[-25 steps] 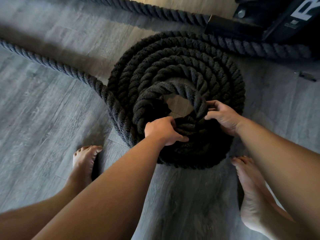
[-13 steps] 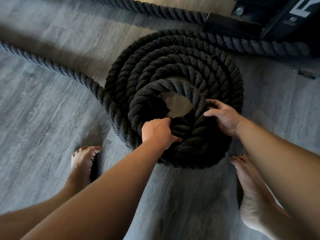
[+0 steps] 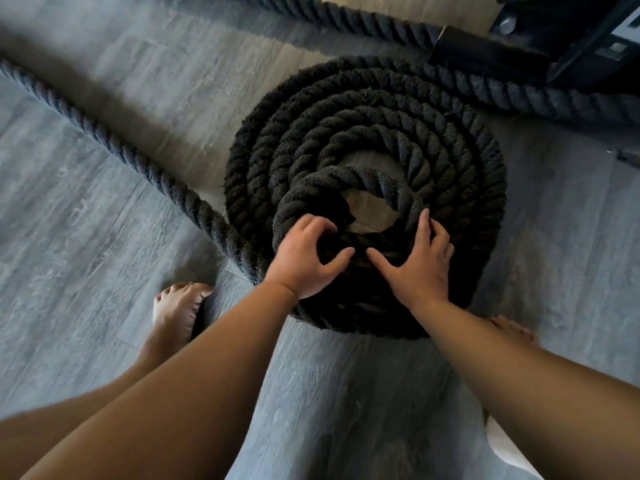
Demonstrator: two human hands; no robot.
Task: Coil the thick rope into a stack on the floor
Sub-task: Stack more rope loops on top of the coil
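Free tail of the thick rope (image 3: 117, 148) stretching over the grey floor (image 3: 86, 237) from 10 o'clock into the flat central coil, left hand (image 3: 304, 261) gripping the top turn at 6 o'clock, right hand (image 3: 420, 268) pressing alongside, fingers straight.

Coiled rope (image 3: 346, 133): left hand (image 3: 304, 261) grips top loop, right hand (image 3: 420, 265) rests beside.

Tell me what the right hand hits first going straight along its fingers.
The rope: the right hand is spread over its near side, fingers aimed at the raised inner turn. Depth unclear.
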